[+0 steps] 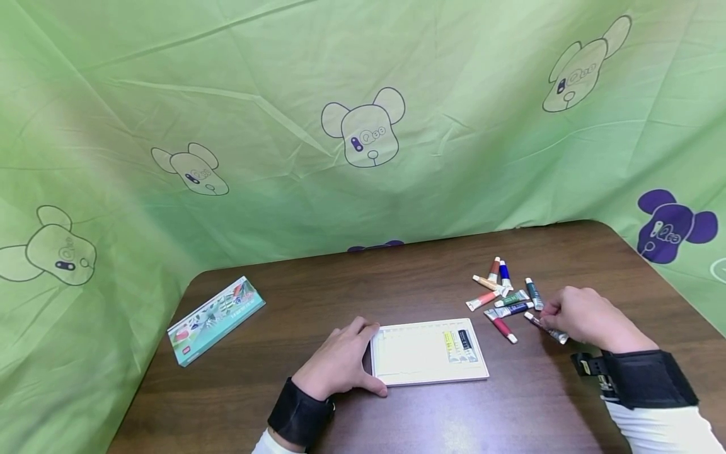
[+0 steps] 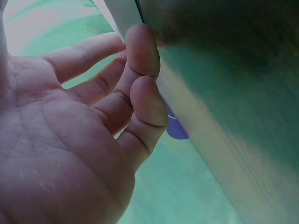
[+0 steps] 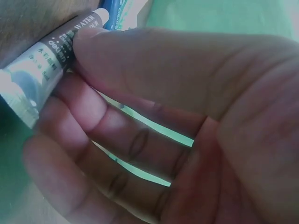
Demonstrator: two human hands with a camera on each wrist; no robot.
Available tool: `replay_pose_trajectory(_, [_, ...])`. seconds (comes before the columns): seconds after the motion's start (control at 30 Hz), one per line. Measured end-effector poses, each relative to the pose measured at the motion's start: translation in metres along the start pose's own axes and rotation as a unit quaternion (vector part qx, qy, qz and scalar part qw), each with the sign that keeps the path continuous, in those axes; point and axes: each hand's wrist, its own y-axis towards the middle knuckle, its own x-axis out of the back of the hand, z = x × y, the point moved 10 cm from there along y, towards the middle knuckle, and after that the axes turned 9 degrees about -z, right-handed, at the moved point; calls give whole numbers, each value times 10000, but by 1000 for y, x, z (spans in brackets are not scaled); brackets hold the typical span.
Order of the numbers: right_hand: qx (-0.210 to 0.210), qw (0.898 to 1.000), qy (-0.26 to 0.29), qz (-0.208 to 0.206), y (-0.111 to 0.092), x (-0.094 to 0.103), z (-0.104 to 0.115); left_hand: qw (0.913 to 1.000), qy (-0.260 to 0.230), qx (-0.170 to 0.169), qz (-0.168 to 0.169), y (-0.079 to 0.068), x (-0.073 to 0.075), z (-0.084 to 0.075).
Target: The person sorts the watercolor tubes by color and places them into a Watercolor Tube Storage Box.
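My left hand (image 1: 345, 359) grips the left end of a shallow white tray (image 1: 411, 356), thumb at its near corner and fingers at the far one. Inside the tray, toward its right end, lie a yellow paint tube (image 1: 450, 345) and a black paint tube (image 1: 466, 340). In the left wrist view the fingertips (image 2: 142, 49) touch the tray's pale edge (image 2: 119, 16). On the right, my right hand (image 1: 592, 318) pinches a dark brown watercolour paint tube (image 3: 58, 46) between thumb and fingers; its white cap and silvery crimped end show in the right wrist view.
Several other paint tubes lie loose between the tray and my right hand, among them a red one (image 1: 501, 326), a green one (image 1: 512, 298) and a teal one (image 1: 534, 294). A turquoise printed box (image 1: 218, 321) lies at the table's left. Green cloth (image 1: 272, 189) hangs behind the table.
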Motion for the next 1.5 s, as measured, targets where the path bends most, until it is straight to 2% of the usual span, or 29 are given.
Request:
replay_pose_trajectory(0.53, [-166, 9997, -181, 65, -1, 1, -1, 10000, -80, 52, 11, -1, -2, 1])
replay_pose_trajectory(0.8, [-217, 9992, -133, -302, 0, 14, 3, 9999, -84, 74, 39, 0, -1, 2])
replay_pose_trajectory(1.13, [-692, 9975, -69, 152, 1, 0, 6, 10000, -52, 32, 50, 0, 0, -1])
replay_pose_trajectory(1.5, [-723, 9967, -354, 42, 4, -2, 17, 10000, -6, -11, -39, 1, 2, 1])
